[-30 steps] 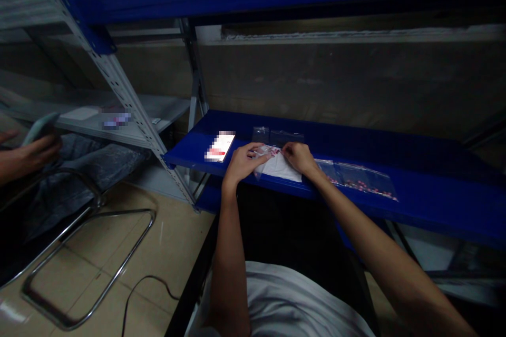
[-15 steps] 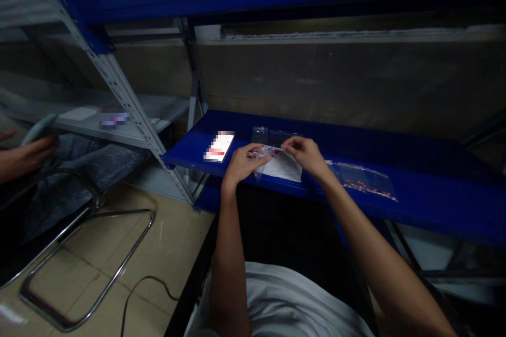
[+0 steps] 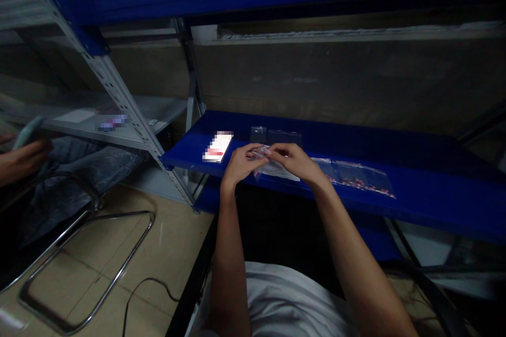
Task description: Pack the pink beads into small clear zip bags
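Observation:
My left hand (image 3: 239, 166) is closed on a small clear plastic bag (image 3: 256, 172), with its thumb and fingers pinching the upper part. Small pinkish bits show inside the bag. Fingertips of my right hand (image 3: 294, 160) are pinched together against the bag's top, beside the left thumb; what lies between them is too small to make out. Beneath the right hand is a sheet of white paper (image 3: 281, 170), partly covered. To the right, clear bags with small pink and dark pieces (image 3: 359, 181) lie flat on the blue shelf (image 3: 430, 189).
Behind my hands lie more clear bags (image 3: 284, 138). A lit phone (image 3: 219, 147) rests on the shelf's left part. A metal upright (image 3: 118, 92) stands at the left, with a grey shelf beyond. Another person's hand (image 3: 27, 160) holds a phone near a chair frame (image 3: 87, 321).
My right hand has moved left from above the white paper to the bag in my left hand. It now covers more of the paper. The left hand has stayed nearly in place.

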Tool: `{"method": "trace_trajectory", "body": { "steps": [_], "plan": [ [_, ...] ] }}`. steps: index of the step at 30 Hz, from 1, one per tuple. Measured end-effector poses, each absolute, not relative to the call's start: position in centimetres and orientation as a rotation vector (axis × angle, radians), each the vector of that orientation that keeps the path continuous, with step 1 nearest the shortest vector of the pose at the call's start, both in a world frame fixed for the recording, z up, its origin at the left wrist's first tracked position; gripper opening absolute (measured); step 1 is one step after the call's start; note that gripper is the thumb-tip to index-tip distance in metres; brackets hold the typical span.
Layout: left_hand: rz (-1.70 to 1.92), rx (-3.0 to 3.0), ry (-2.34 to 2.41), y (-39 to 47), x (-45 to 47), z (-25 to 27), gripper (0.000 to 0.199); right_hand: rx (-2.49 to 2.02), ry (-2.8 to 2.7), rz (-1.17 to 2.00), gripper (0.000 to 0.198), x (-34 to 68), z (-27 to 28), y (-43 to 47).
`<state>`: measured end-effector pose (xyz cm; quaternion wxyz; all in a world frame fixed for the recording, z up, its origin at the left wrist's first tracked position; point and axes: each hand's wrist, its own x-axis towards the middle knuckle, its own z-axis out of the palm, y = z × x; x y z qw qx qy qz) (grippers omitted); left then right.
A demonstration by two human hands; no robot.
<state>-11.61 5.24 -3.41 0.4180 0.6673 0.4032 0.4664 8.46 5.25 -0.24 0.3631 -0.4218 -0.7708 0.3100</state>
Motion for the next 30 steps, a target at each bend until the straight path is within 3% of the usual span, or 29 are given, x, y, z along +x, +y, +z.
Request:
{"method": "trace_trajectory", "body": {
  "steps": [6, 12, 25, 30],
  "plan": [
    [1.160, 1.583, 0.903, 4.9, -11.4, -2.5, 0.053, -1.043, -1.826, 0.919, 0.042, 8.4, 0.0, 3.5],
    [1.236, 1.443, 0.817, 4.8, -10.9, -2.5, 0.034, -1.121, -1.672, 0.735, 0.025, 8.4, -0.6, 1.9],
    [1.364, 1.436, 0.819, 4.6, -8.6, -1.6, 0.012, -1.130, -1.055, 1.043, 0.047, 9.4, -1.4, 1.6],
    [1.363, 1.442, 0.816, 4.5, -7.8, -1.5, 0.014, -1.103, -1.036, 0.998, 0.042, 9.9, -1.7, 1.7]
  ]
}}
